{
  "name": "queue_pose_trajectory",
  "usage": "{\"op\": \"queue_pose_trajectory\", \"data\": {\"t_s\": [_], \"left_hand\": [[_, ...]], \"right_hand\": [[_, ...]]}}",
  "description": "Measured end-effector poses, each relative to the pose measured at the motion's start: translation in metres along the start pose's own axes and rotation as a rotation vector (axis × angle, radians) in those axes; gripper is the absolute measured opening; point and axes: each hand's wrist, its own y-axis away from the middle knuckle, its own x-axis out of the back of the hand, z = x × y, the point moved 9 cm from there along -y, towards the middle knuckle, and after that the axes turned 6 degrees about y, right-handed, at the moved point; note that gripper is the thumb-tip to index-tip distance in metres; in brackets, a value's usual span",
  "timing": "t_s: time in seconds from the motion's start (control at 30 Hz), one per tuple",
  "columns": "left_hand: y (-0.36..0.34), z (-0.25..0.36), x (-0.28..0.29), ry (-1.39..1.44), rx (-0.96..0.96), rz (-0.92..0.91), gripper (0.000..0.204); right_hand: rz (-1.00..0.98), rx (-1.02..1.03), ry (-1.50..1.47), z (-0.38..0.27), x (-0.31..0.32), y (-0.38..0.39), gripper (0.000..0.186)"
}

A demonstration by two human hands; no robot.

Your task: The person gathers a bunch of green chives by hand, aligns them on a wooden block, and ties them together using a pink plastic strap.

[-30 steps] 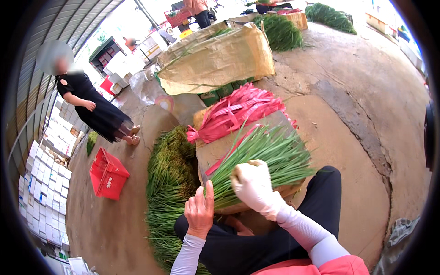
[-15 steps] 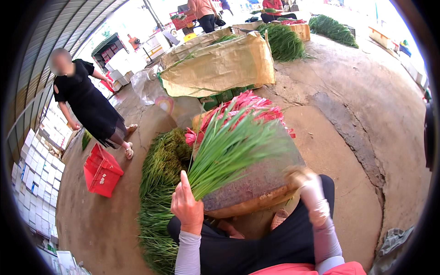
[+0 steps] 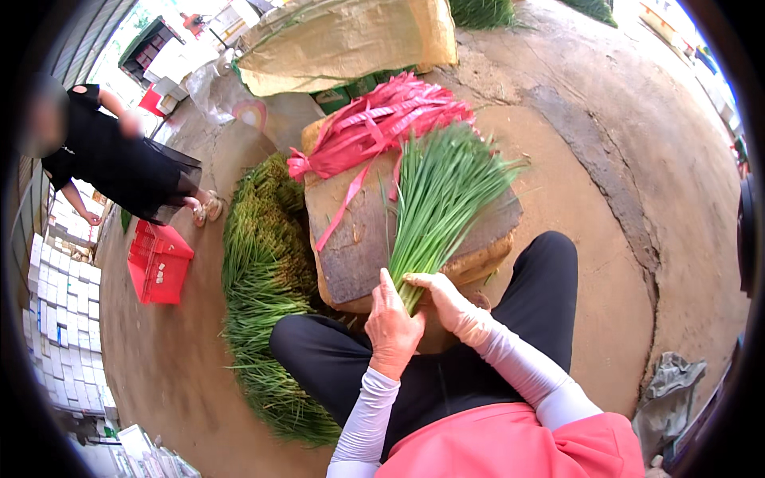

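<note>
Only the head view to go on here. Both hands meet around the bottom of a bunch of long green leaves (image 3: 434, 215), roughly in the middle of the frame. The left hand (image 3: 394, 331) is wrapped on the lower end from the left, fingers pointing up along the stems. The right hand (image 3: 448, 303) looks to be curled onto the same spot from the right, a fingertip across the stems; how hard either one squeezes, I can't tell.

For a tidy bunch, I'd keep the left hand snug at the base and let the right one just nudge stray stems in. Firm but gentle imo, since leaves like that probably bruise if you crush them. Get the butts level too.

As for where it sits: the bunch runs up and right from the hands, tips fanned out over the bench (image 3: 347, 239), right at the lower edge of the pink strips (image 3: 390, 119). One loose pink strip (image 3: 343, 211) hangs down left of the leaves, apart from both hands. Left of the bench there's a big heap of greens (image 3: 263, 279) on the floor (image 3: 199, 382), and a red basket (image 3: 163, 267) further left.
</note>
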Motion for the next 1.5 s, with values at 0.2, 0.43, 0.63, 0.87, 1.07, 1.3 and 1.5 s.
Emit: {"op": "queue_pose_trajectory", "data": {"t_s": [0.2, 0.43, 0.63, 0.87, 1.07, 1.3, 1.5], "left_hand": [[0.006, -0.069, -0.043, 1.045, 0.487, -0.257, 0.057], [0.034, -0.040, -0.083, 1.664, 0.657, -0.818, 0.059], [0.041, -0.056, -0.100, 1.679, 0.799, -0.678, 0.038], [0.038, -0.070, -0.100, 1.536, 0.784, -0.502, 0.023], [0.034, -0.058, -0.099, 1.412, 0.696, -0.479, 0.025], [0.038, -0.067, -0.093, 1.421, 0.673, -0.436, 0.026], [0.035, -0.062, -0.097, 1.419, 0.644, -0.459, 0.025]], "right_hand": [[-0.084, 0.095, 0.143, -0.003, 0.023, 0.007, 0.024], [-0.230, 0.029, 0.335, -0.011, 0.019, 0.016, 0.031], [-0.180, 0.031, 0.932, -0.031, 0.018, 0.024, 0.039], [0.418, 0.504, 1.490, -0.120, 0.027, 0.048, 0.019], [0.496, 0.973, 1.775, -0.127, -0.021, 0.027, 0.028], [0.401, 1.205, 1.409, -0.165, 0.022, 0.034, 0.009], [1.272, 1.039, 1.903, -0.245, 0.084, 0.096, 0.006]]}}
